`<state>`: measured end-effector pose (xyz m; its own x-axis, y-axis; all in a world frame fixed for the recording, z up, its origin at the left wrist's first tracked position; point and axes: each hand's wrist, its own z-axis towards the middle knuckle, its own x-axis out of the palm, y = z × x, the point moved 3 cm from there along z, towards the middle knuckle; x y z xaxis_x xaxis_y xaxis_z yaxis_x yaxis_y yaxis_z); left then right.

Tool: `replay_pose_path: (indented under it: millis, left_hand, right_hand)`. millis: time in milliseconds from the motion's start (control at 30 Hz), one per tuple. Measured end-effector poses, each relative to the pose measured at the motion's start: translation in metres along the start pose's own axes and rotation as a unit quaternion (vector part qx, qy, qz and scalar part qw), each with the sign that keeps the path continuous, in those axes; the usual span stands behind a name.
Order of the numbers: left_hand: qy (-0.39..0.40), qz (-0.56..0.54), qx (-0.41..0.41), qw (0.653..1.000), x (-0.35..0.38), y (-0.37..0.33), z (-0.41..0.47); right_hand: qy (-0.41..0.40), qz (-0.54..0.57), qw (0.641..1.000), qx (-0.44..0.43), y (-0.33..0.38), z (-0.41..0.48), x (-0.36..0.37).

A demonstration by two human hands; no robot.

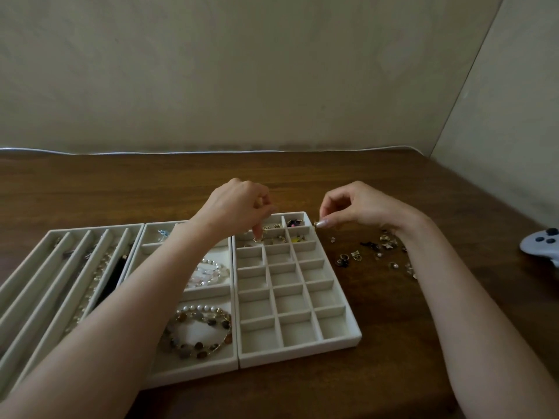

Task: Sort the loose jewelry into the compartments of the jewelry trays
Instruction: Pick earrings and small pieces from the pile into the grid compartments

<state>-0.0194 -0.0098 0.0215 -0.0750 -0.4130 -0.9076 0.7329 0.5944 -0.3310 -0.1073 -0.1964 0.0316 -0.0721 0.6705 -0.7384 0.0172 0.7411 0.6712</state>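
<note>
view: head, one only | sits: on the person's head, above the near table [393, 182] edge | faces: forward and down, toward the wall [242, 71] | range: close, trays [299, 355] low-centre, table filling the lower half | lens: wide-angle

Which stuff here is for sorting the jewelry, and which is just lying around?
For the job: grid tray, middle tray, slotted tray, loose jewelry, left hand pinching a ring, right hand pinching a charm.
Just lying about: controller, cable.
</note>
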Motion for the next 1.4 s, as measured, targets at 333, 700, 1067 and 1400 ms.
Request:
replay_pose_path:
  millis: [333,700,1067,1400]
  left_hand:
    - [0.023,-0.020,0.031,0.999,0.005,-0.008,-0.001]
    - [0.044,-0.044,0.063,0.996,0.007,-0.009,-0.001]
    - [0.014,-0.027,0.085,0.996,0.009,-0.010,0.000]
    - [-0.038,-0.032,0.129,0.990,0.021,-0.034,-0.005]
  right_hand:
    - [0.000,0.000,1.000,0.027,-0.002,0.001,0.002]
    - [-0.063,0.004,0.998,0.029,-0.008,0.006,0.003]
    - [-0.179,0.005,0.981,0.077,-0.029,-0.018,-0.043]
    - [-0.297,-0.056,0.933,0.198,-0.096,-0.052,-0.050]
